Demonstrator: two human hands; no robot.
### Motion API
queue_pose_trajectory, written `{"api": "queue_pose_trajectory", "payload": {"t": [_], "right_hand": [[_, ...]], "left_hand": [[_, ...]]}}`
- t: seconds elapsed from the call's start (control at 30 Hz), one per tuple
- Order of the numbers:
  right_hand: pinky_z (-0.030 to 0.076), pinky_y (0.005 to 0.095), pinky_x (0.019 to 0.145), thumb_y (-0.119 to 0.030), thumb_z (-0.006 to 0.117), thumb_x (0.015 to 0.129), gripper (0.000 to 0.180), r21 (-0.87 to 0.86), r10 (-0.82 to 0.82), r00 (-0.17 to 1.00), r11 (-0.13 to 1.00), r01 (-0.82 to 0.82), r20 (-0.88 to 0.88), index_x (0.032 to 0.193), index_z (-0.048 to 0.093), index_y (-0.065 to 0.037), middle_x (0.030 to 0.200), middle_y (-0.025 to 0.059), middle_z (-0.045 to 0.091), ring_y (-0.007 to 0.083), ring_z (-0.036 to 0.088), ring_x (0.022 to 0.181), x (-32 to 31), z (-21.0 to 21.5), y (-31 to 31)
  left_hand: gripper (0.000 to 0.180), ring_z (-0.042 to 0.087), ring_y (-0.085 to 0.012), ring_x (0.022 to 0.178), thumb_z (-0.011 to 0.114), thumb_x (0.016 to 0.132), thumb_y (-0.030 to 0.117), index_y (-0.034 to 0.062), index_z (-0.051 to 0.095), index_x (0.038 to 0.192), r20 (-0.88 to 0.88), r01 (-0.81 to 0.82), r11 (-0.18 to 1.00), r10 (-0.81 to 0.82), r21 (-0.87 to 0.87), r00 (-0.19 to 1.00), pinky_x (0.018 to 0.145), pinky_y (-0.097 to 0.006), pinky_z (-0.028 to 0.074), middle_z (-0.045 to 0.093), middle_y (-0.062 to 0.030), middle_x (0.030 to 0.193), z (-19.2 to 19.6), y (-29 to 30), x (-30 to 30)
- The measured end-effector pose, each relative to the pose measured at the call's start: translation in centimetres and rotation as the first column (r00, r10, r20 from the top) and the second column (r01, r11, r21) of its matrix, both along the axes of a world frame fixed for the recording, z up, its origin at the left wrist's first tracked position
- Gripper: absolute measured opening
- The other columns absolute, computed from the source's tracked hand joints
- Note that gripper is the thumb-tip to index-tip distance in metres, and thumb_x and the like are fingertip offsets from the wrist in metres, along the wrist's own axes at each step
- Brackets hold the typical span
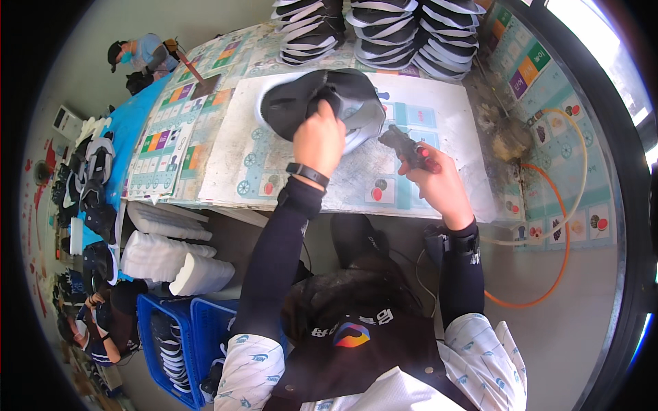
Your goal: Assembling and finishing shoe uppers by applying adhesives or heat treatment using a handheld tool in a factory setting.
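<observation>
You have blue crates on the floor, left of your apron, stacked white foam packs just above them, and a small white box farther up-left.

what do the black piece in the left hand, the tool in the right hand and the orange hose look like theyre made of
The black piece held by the left hand looks like soft fabric or foam-backed textile: matte, folding, with a pale lining. The tool in the right hand seems hard dark plastic or metal, with a red part; it is too small to tell. The orange hose looks like flexible, smooth plastic or rubber, since it lies in a loop.
</observation>
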State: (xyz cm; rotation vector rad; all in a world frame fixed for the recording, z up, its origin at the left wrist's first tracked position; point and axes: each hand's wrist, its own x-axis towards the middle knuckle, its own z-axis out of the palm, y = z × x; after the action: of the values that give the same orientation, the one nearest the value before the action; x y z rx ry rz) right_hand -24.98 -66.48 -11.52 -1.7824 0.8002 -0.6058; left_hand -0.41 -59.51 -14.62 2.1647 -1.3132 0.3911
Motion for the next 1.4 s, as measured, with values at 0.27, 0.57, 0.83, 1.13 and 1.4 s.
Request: {"api": "queue_pose_trajectory", "payload": {"t": [0.27,0.57,0.83,1.13,1.4], "right_hand": [[0.048,0.0405,0.071,-0.014,0.072,0.084,0.023,-0.002,-0.035,0.998,0.999,0.035,-0.058,0.100,0.067,0.002,0.077,0.0211,0.062,0.0378,0.053,0.070,-1.1,-1.4,-0.8],[0.050,0.0432,0.073,-0.014,0.070,0.084,0.023,-0.029,-0.026,0.998,0.999,0.025,-0.050,0.100,0.067,0.002,0.079,0.0228,0.063,0.0425,0.058,0.074,-1.0,-1.5,-1.1],[0.050,0.0463,0.074,-0.015,0.067,0.082,0.025,0.007,-0.021,0.996,1.000,0.022,-0.089,0.099,0.066,0.003,0.081,0.0257,0.065,0.0481,0.060,0.079,-1.3,-1.4,-0.7],[0.051,0.0509,0.079,-0.013,0.064,0.083,0.025,-0.007,-0.102,0.991,0.995,0.102,-0.085,0.101,0.068,0.003,0.089,0.0308,0.067,0.0532,0.062,0.090,-0.8,-2.9,-0.5],[0.051,0.0536,0.079,-0.010,0.059,0.084,0.023,-0.114,-0.195,0.976,0.976,0.184,-0.093,0.100,0.068,0.005,0.090,0.0332,0.067,0.0535,0.063,0.092,1.1,-3.1,0.4]], "left_hand": [[0.055,0.069,-0.0398,0.087,0.069,0.099,0.023,0.0109,0.051,0.149,0.305,0.265,0.964,-0.254,0.006,0.918,0.073,-0.048,0.057,0.068,-0.0185,0.099,1.7,1.5,0.8],[0.032,0.058,-0.0297,0.119,0.066,0.089,0.015,0.0105,0.066,0.120,0.404,0.289,0.850,-0.475,0.440,0.782,0.090,-0.039,0.051,0.057,-0.0166,0.129,1.8,2.8,1.5],[0.036,0.057,-0.0308,0.117,0.067,0.091,0.022,0.0092,0.065,0.124,0.756,0.298,0.873,-0.484,0.385,0.441,0.102,-0.042,0.046,0.058,-0.0180,0.127,-1.7,1.7,3.9],[0.022,0.062,-0.0296,0.097,0.071,0.087,0.013,0.0055,0.065,0.107,0.631,0.450,0.879,-0.439,0.155,0.640,0.087,-0.039,0.054,0.061,-0.0147,0.111,-2.9,3.5,2.0],[0.018,0.060,-0.0287,0.091,0.070,0.088,0.012,0.0054,0.064,0.104,0.603,0.408,0.906,-0.390,0.114,0.696,0.085,-0.039,0.053,0.059,-0.0135,0.106,-3.6,4.3,1.7]]}}
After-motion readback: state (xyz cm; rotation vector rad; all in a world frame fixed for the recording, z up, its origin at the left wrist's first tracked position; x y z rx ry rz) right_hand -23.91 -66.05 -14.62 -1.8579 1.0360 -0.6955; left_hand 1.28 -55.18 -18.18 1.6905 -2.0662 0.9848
